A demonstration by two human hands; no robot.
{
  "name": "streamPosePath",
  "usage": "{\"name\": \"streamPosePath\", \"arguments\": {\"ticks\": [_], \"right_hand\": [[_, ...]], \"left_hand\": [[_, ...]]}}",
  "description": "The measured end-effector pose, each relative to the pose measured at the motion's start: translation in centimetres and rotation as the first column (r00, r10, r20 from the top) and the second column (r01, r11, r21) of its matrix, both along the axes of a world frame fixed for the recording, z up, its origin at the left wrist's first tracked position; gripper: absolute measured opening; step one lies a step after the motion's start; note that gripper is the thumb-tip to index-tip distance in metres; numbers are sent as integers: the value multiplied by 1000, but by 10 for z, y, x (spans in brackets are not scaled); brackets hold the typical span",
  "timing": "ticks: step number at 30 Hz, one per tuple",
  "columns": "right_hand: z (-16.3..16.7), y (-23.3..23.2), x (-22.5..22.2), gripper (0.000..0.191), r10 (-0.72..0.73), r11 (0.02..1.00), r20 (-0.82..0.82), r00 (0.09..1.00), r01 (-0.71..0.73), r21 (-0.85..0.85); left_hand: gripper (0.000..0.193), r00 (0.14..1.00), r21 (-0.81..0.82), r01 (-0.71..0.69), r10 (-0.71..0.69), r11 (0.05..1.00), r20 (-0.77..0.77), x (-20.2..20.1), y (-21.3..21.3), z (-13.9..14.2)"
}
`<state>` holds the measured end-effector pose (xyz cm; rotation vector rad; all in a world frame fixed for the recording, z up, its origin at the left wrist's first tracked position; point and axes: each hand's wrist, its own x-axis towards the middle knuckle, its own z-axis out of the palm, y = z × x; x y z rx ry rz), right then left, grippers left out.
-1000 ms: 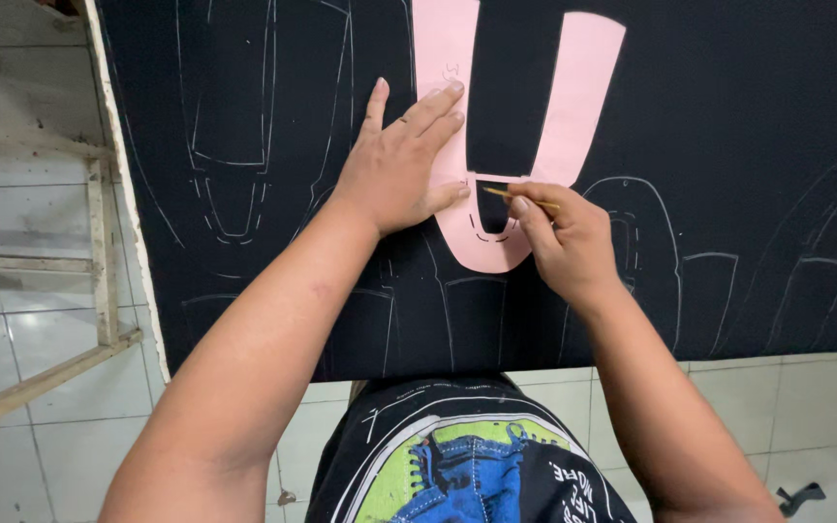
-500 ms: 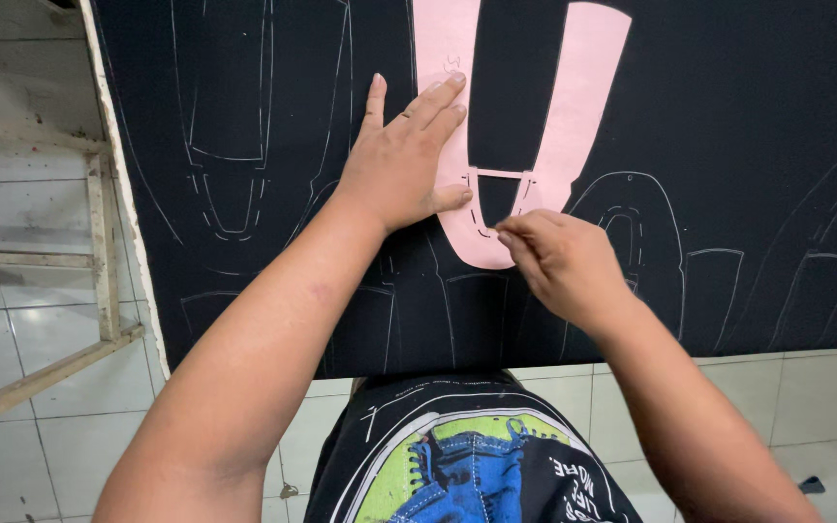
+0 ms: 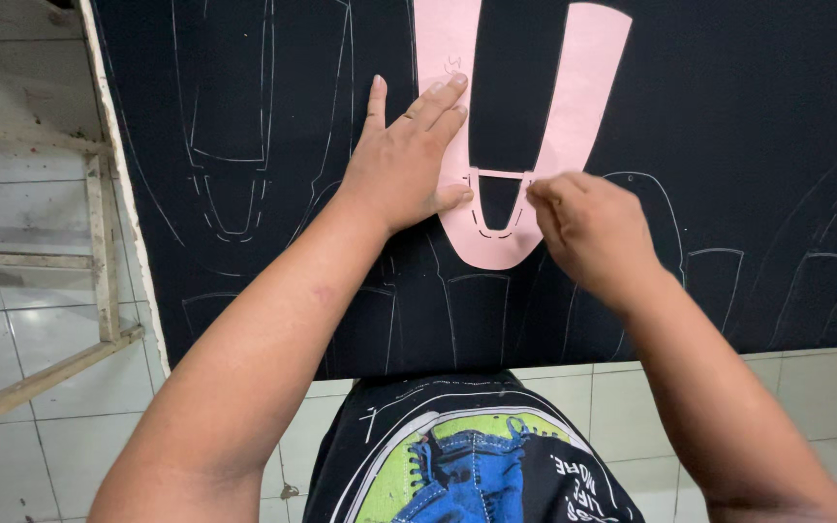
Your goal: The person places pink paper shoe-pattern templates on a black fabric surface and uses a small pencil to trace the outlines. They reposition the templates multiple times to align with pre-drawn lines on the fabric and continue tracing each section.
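Note:
A pink U-shaped paper pattern [image 3: 573,107] lies flat on a sheet of black fabric [image 3: 748,116]. My left hand [image 3: 404,165] presses down on the pattern's left arm, fingers spread and flat. My right hand [image 3: 588,228] is closed on a small marking tool whose tip meets the pattern's inner right edge near the curve; the tool itself is mostly hidden by my fingers. White traced outlines of the same shape cover the fabric around the pattern.
The fabric rests on a board with a pale left edge [image 3: 128,203]. A wooden frame [image 3: 99,252] stands at the left over a white tiled floor [image 3: 12,339]. My dark printed shirt [image 3: 467,455] shows at the bottom.
My right hand has moved from the left inner edge of the pattern's cut-out across to its right inner edge. The left hand and the pattern have stayed put.

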<state>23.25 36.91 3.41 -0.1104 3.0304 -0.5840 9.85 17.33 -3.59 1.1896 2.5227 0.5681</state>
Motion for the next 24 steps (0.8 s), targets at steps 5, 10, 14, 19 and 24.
{"name": "streamPosePath", "arguments": {"ticks": [5,10,14,19,24], "right_hand": [[0,-1,18,12,-165,976,69,984,173,-131],[-8,8,20,13,-332,899,59,941,335,-284],[-12,6,18,11,-251,951,-79,965,230,-209],[-9,0,18,8,-91,996,-137,986,91,-7],[-4,3,16,9,-171,981,-25,985,169,-92]], "left_hand": [[97,1000,-16,15,-15,1000,0,1,0,4],[110,999,-80,45,-44,996,18,1,1,7],[112,999,-89,49,-47,995,22,0,1,9],[113,999,-90,50,-48,995,22,-1,2,9],[113,999,-117,46,-43,992,29,1,3,10]]}}
